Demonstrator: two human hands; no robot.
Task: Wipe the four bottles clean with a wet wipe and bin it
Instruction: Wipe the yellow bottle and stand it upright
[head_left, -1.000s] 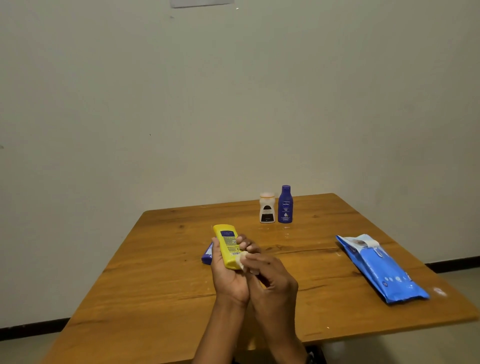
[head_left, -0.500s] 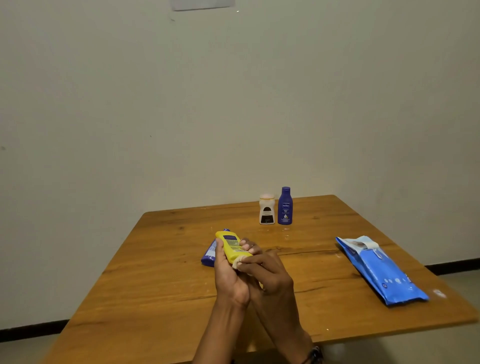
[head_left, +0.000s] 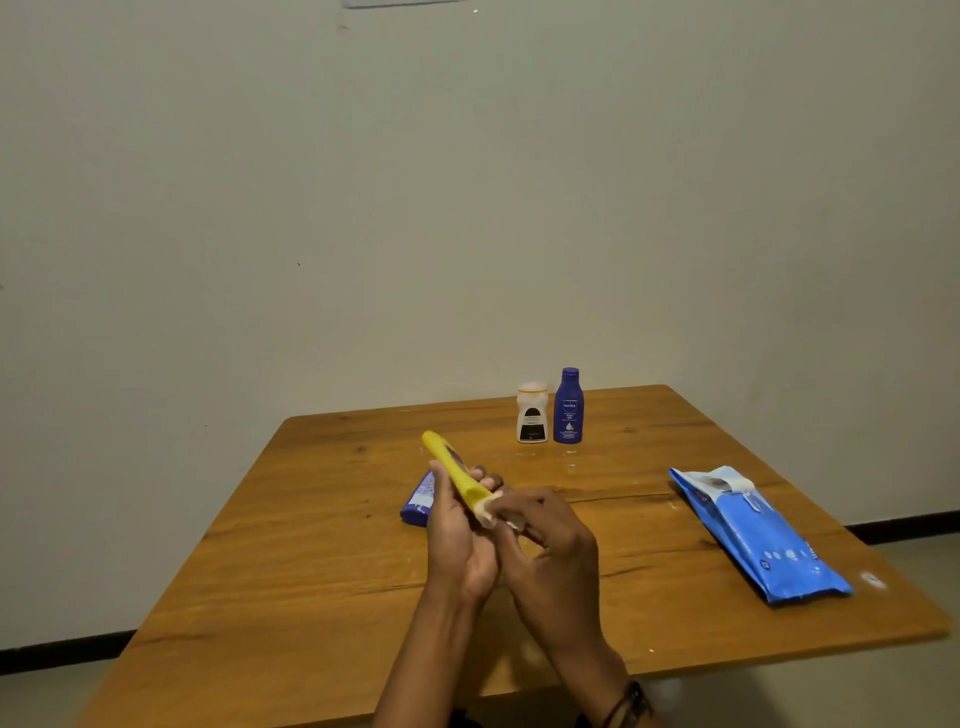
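Note:
My left hand (head_left: 457, 540) grips a yellow bottle (head_left: 451, 467) above the table, tilted so its far end points up and to the left. My right hand (head_left: 545, 540) pinches a small white wet wipe (head_left: 488, 512) against the bottle's near end. A blue-purple bottle (head_left: 418, 501) lies flat on the table behind my left hand, partly hidden. At the back stand a white bottle with a black label (head_left: 532, 413) and a dark blue bottle (head_left: 568, 406), side by side and upright.
A blue pack of wet wipes (head_left: 758, 535) lies on the right side of the wooden table (head_left: 311, 571). A plain wall rises right behind the table. No bin shows in view.
The yellow bottle has turned from nearly upright to a slant toward the upper left. My right hand with the wipe has slid to the bottle's near end.

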